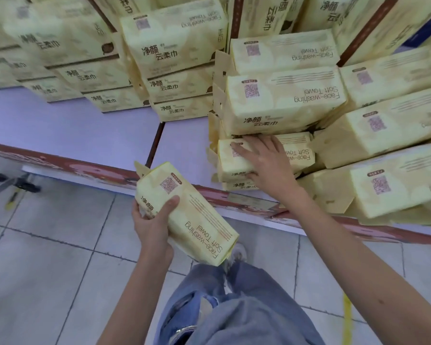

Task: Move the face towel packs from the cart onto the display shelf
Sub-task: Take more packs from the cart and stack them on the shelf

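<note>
My left hand [152, 220] grips a pale yellow face towel pack [187, 215] by its near end and holds it tilted in the air in front of the shelf edge. My right hand [264, 165] lies over a second pack [296, 155] low in a stack on the white display shelf [85, 130], fingers spread over its top and thumb on its front face. More packs [284, 100] are piled above and to the right of it. The cart is not in view.
Stacks of the same packs [174, 58] fill the back and left of the shelf. A red trim strip [85, 168] runs along the shelf's front edge. A dark divider [156, 143] splits the shelf. Below is grey tiled floor [47, 245], with my jeans and shoe.
</note>
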Available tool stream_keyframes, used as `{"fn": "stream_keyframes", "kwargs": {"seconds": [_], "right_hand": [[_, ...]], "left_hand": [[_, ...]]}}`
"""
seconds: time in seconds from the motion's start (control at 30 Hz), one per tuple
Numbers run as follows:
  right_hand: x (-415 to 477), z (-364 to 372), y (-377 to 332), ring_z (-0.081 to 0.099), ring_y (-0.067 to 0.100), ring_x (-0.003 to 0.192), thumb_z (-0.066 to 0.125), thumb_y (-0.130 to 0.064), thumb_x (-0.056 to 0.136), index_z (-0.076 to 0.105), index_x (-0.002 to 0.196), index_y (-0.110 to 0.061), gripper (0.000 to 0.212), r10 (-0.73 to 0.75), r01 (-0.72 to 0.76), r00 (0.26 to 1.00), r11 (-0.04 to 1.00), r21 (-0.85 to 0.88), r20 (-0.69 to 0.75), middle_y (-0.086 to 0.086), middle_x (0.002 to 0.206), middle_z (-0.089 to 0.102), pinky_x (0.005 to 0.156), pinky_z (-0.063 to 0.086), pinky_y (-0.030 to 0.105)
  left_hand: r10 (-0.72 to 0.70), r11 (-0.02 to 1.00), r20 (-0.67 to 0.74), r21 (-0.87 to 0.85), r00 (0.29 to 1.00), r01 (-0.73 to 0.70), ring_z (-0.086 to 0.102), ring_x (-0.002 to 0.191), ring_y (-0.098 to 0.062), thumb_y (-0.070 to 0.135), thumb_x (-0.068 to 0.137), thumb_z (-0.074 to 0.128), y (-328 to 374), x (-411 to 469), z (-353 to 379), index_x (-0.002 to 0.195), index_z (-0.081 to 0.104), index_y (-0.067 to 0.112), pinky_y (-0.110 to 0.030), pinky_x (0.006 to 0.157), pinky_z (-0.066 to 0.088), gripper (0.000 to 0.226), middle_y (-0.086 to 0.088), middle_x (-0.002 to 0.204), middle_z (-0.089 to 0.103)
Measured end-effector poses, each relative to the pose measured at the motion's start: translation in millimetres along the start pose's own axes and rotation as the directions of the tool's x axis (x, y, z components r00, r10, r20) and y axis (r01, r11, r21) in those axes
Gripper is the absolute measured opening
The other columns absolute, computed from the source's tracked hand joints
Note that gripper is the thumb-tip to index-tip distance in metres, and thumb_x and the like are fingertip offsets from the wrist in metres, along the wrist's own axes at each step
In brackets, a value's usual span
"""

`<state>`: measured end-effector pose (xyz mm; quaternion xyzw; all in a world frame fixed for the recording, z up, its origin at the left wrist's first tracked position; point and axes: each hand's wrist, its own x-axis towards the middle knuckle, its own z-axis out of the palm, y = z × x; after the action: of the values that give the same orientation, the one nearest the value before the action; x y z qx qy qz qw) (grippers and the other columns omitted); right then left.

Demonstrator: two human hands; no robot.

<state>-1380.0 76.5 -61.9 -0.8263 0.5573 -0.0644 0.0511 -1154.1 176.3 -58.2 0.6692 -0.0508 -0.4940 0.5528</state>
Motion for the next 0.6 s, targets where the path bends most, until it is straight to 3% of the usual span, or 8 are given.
{"fn": "stream_keyframes", "kwargs": {"seconds": [0.13, 0.23, 0.27, 0.33, 0.4, 0.43, 0.5, 0.6], "right_hand": [[-18.7, 9.0, -14.5, 0.042, 0.038, 0.129, 0.077, -0.01, 0.067, 0.056, 0.13, -0.019, 0.067, 0.107, -0.097, 0.976, 0.993, 0.063, -0.188, 0.015, 0.136, 0.049, 0.109, 0.028, 0.053], [-40.1, 14.9, -34.2, 0.047, 0.03, 0.12, 0.079, -0.023, 0.071, 0.062, 0.118, -0.009, 0.052, 0.448, -0.237, 0.778, 0.858, 0.455, -0.44, 0.016, 0.124, 0.055, 0.104, 0.037, 0.044], [-44.7, 14.7, -42.0, 0.047, 0.025, 0.117, 0.079, -0.026, 0.071, 0.059, 0.117, -0.01, 0.054, 0.63, -0.275, 0.656, 0.712, 0.647, -0.415, 0.012, 0.121, 0.053, 0.103, 0.038, 0.037], [-44.4, 14.2, -52.9, 0.047, 0.018, 0.115, 0.08, -0.032, 0.07, 0.048, 0.123, -0.014, 0.064, 0.909, -0.327, 0.413, 0.204, 0.923, -0.054, 0.003, 0.122, 0.049, 0.102, 0.039, 0.033], [-32.3, 15.8, -55.5, 0.048, 0.019, 0.118, 0.081, -0.038, 0.069, 0.037, 0.132, -0.018, 0.079, 0.815, -0.349, 0.299, -0.391, 0.852, 0.496, 0.001, 0.129, 0.049, 0.104, 0.041, 0.039], [-24.8, 15.5, -54.4, 0.051, 0.022, 0.117, 0.08, -0.041, 0.069, 0.033, 0.136, -0.02, 0.084, 0.663, -0.354, 0.314, -0.582, 0.732, 0.679, 0.002, 0.13, 0.05, 0.103, 0.043, 0.045], [-9.8, 12.9, -49.7, 0.056, 0.025, 0.107, 0.076, -0.044, 0.072, 0.038, 0.135, -0.022, 0.077, 0.421, -0.346, 0.415, -0.747, 0.568, 0.807, 0.004, 0.128, 0.055, 0.099, 0.045, 0.053], [8.7, 7.2, -47.8, 0.058, 0.027, 0.106, 0.075, -0.035, 0.077, 0.047, 0.13, -0.02, 0.061, 0.349, -0.216, 0.475, -0.844, 0.491, 0.808, 0.008, 0.127, 0.059, 0.08, 0.052, 0.053]], "left_hand": [[-0.005, 1.0, 0.005, -0.002, 1.0, 0.005, 0.065, 0.102, -0.021, 0.005, 0.069, 0.079, -0.1, -0.8, 5.0, 0.142, 0.035, 0.027, -0.04, 0.085, 0.054, 0.087, -0.002, 0.12, 0.064], [-0.014, 1.0, 0.011, -0.011, 1.0, 0.014, 0.065, 0.103, -0.021, 0.006, 0.07, 0.078, 0.4, -1.1, 8.5, 0.142, 0.035, 0.026, -0.036, 0.081, 0.055, 0.086, -0.001, 0.119, 0.065], [-0.018, 1.0, 0.013, -0.012, 1.0, 0.018, 0.065, 0.103, -0.021, 0.006, 0.071, 0.078, 0.9, -1.1, 9.9, 0.142, 0.035, 0.026, -0.035, 0.08, 0.054, 0.086, -0.001, 0.119, 0.065], [-0.025, 1.0, 0.013, -0.013, 1.0, 0.026, 0.065, 0.103, -0.021, 0.007, 0.071, 0.078, 1.9, -1.6, 11.5, 0.143, 0.033, 0.027, -0.034, 0.078, 0.054, 0.087, -0.001, 0.118, 0.065], [-0.028, 0.999, 0.012, -0.016, 1.0, 0.028, 0.065, 0.102, -0.02, 0.008, 0.071, 0.078, 3.2, -1.7, 11.3, 0.143, 0.033, 0.027, -0.032, 0.073, 0.054, 0.088, 0.001, 0.117, 0.065], [-0.028, 0.999, 0.011, -0.016, 1.0, 0.028, 0.065, 0.101, -0.02, 0.008, 0.071, 0.078, 4.2, -1.7, 10.9, 0.143, 0.033, 0.027, -0.031, 0.07, 0.053, 0.087, 0.001, 0.116, 0.065], [-0.028, 0.999, 0.009, -0.016, 1.0, 0.028, 0.065, 0.101, -0.02, 0.01, 0.071, 0.078, 6.4, -1.7, 10.1, 0.143, 0.033, 0.028, -0.03, 0.068, 0.052, 0.087, 0.001, 0.117, 0.064], [-0.024, 1.0, 0.003, -0.015, 1.0, 0.024, 0.065, 0.098, -0.018, 0.011, 0.07, 0.078, 9.4, -1.3, 9.7, 0.143, 0.033, 0.027, -0.03, 0.066, 0.051, 0.087, 0.001, 0.118, 0.064]]}}
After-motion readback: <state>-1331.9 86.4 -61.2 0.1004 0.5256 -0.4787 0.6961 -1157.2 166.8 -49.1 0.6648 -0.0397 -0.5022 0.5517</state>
